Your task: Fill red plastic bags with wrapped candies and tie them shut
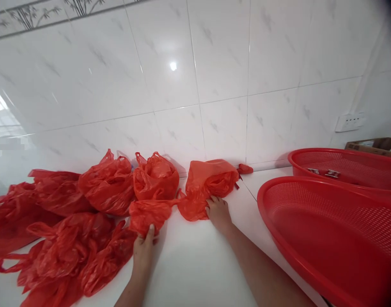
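Observation:
My left hand (144,246) is closed on a small bunched red plastic bag (150,213), thumb on top and the other fingers mostly hidden beneath. A twisted strip of red plastic runs from it toward a second red plastic bag (211,177), which lies crumpled against the wall. At that second bag's lower right edge, my right hand (219,213) has its fingers curled onto the plastic. Directly behind my left hand stands a filled red bag (156,175) with its handles up. What the bags contain is hidden.
More red bags (107,185) crowd the left, with a loose crumpled pile (67,247) in front. Two red perforated baskets (278,230) stand at right, a cardboard box (374,146) behind them. A tiled wall (224,55) with a socket (350,122) bounds the white table (189,264).

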A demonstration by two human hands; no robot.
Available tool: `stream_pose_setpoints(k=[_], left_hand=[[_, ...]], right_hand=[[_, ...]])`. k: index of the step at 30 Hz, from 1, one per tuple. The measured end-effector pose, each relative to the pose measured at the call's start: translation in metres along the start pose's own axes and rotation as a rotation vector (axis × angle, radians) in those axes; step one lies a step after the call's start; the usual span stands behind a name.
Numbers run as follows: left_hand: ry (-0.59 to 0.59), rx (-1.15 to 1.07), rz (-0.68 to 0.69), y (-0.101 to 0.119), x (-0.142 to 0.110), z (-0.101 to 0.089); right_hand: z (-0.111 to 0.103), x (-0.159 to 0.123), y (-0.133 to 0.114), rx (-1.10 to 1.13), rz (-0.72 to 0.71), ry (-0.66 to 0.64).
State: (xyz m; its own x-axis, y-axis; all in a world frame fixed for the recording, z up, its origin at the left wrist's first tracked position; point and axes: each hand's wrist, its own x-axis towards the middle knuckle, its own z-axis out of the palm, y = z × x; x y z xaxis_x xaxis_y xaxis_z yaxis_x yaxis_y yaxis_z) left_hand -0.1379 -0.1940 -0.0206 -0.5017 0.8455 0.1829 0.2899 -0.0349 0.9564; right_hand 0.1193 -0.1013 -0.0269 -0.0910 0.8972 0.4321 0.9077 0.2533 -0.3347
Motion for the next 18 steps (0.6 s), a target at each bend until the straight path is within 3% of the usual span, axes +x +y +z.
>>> stream_pose_setpoints(k=[4, 9, 18], left_hand=[[0.024, -0.062, -0.065, -0.003, 0.012, -0.001], [-0.001, -0.113, -0.073, 0.008, 0.002, 0.007], [0.209, -0.3, 0.124, 0.018, -0.006, -0.005]], right_hand=[[0.005, 0.017, 0.006, -0.011, -0.012, -0.033], [0.012, 0.037, 0.013, 0.01, -0.035, -0.059], [0.024, 0.053, 0.02, 0.026, -0.01, -0.055]])
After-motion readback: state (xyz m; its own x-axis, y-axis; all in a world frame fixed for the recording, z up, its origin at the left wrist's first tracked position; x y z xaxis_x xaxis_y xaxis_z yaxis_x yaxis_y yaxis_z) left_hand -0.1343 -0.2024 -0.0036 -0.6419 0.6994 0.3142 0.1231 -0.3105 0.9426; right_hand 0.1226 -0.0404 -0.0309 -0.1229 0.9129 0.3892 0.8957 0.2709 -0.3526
